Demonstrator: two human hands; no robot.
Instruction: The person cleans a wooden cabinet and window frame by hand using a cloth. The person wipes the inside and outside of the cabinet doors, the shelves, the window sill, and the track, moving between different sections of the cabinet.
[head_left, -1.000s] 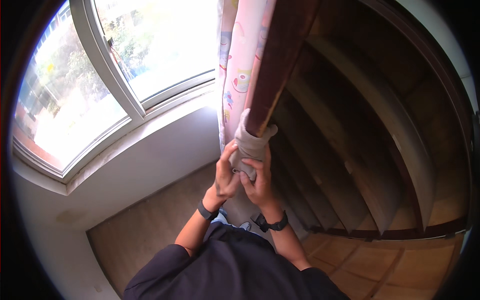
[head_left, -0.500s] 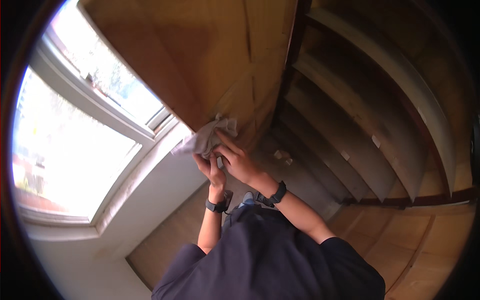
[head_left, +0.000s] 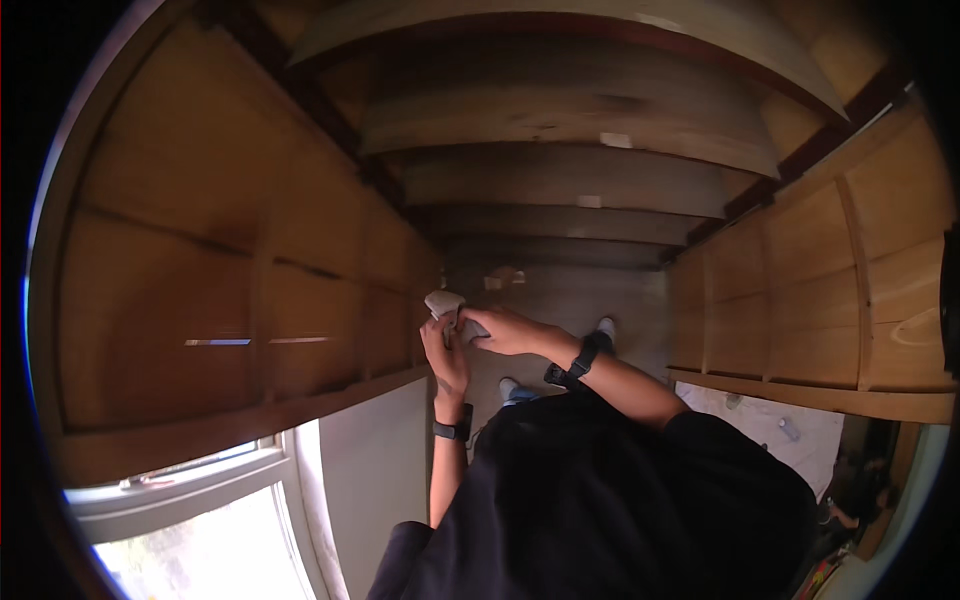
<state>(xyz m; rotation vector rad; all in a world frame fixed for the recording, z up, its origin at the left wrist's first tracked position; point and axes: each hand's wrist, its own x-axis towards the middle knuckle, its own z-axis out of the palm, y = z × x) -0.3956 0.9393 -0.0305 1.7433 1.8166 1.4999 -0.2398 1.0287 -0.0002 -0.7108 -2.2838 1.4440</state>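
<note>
Head view — hands (head_left: 470,335) raised, gripping cloth (head_left: 443,302)

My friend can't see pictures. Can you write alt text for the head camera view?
Both hands, left hand and right hand, hold a small pale crumpled cloth against a brown wooden wall panel. Wooden stairs lie ahead; a bright white-framed window sits lower left.

Wooden panelling (head_left: 230,290) stands left and right (head_left: 830,300) of the stairs (head_left: 570,180); a window (head_left: 210,530) lies near left.
</note>
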